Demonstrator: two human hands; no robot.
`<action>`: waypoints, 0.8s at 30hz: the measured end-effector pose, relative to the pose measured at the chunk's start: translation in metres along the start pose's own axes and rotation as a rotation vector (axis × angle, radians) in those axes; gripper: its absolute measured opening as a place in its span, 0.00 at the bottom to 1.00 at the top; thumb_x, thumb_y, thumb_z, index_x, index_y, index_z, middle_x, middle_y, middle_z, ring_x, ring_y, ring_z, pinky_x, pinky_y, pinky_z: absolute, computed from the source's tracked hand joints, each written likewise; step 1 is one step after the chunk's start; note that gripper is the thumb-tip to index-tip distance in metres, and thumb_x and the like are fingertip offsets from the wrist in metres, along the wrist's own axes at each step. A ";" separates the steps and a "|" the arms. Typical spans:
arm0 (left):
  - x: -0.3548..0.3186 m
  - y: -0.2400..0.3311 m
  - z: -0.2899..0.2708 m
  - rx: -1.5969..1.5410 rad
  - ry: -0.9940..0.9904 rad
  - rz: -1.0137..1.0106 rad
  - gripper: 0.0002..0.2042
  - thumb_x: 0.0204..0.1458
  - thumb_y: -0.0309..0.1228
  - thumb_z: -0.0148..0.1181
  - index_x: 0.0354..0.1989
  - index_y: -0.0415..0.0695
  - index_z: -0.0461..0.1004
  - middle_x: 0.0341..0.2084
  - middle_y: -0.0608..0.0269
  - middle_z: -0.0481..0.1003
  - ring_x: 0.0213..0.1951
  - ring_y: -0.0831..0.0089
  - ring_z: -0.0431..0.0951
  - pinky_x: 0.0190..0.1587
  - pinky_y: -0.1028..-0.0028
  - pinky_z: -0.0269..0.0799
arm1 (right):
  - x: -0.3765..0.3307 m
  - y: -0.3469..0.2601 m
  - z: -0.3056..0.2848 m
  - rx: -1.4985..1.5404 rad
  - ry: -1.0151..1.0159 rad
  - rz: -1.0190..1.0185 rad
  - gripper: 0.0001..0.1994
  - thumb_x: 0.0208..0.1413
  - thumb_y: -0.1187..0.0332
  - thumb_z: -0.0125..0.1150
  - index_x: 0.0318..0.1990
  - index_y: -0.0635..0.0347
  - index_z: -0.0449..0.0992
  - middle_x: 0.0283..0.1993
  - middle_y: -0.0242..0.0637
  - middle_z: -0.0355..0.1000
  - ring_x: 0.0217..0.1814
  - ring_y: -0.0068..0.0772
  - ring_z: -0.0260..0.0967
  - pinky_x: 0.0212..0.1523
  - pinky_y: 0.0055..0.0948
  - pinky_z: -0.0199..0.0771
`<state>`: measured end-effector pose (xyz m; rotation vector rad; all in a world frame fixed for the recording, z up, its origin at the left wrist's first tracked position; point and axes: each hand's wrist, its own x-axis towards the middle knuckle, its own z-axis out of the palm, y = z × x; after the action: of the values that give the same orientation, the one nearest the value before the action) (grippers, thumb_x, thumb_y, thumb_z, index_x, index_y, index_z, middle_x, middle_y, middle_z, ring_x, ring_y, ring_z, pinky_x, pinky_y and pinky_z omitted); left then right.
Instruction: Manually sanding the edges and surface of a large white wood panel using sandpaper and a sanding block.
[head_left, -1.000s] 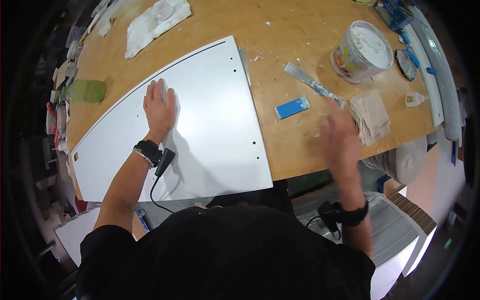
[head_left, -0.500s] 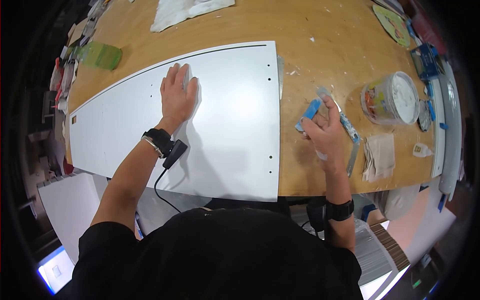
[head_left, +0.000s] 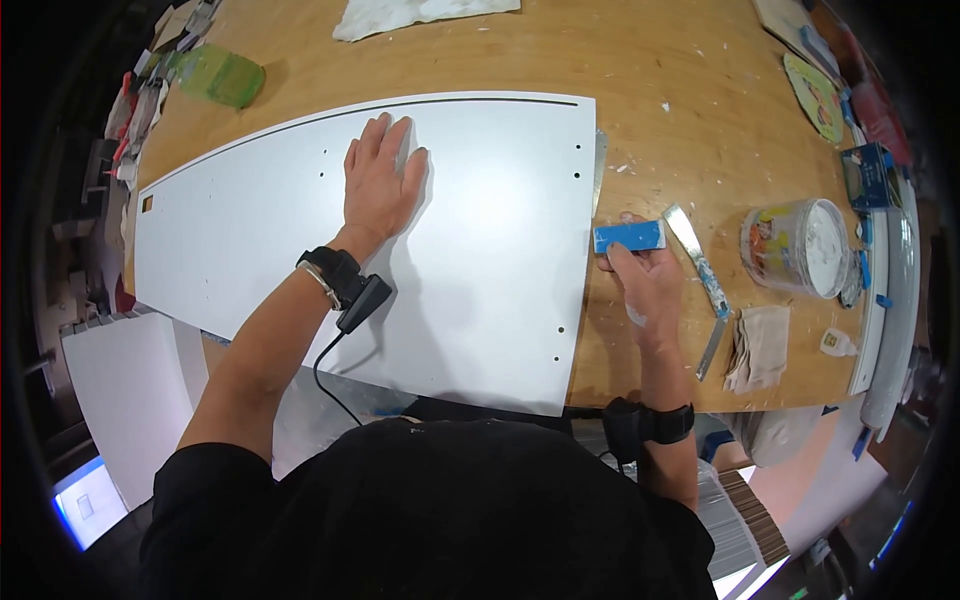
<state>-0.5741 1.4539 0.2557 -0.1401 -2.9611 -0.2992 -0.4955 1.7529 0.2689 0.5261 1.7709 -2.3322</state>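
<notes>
A long white board with small holes and a dark groove along its far edge lies across the wooden table. My left hand rests on its face, fingers stretched out and holding nothing. Just beyond the board's right end, my right hand grips a small blue sanding block, thumb on the near side and fingers mostly hidden behind it. Close to the right of that hand lies a putty knife with a blue, putty-spattered handle. Below it is a narrow metal strip.
An open tub of white putty stands at the right, with a folded beige cloth and a small white bottle nearer me. A green-tinted container is at the far left. White cloth lies at the back.
My right hand has picked the sanding block up from beside the putty knife and turned it crosswise toward the board's end. My left hand stays on the board. The view has shifted slightly.
</notes>
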 end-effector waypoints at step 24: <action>0.001 0.003 0.001 0.002 -0.035 -0.024 0.24 0.55 0.43 0.44 0.58 0.43 0.60 0.61 0.50 0.55 0.64 0.59 0.49 0.65 0.62 0.39 | -0.026 0.012 -0.001 -0.273 0.114 -0.060 0.21 0.49 0.75 0.59 0.52 0.62 0.67 0.33 0.32 0.70 0.30 0.16 0.66 0.31 0.18 0.68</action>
<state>-0.5752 1.4576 0.2557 -0.1106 -2.9998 -0.3004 -0.4676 1.7489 0.2677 0.5779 2.1401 -2.0847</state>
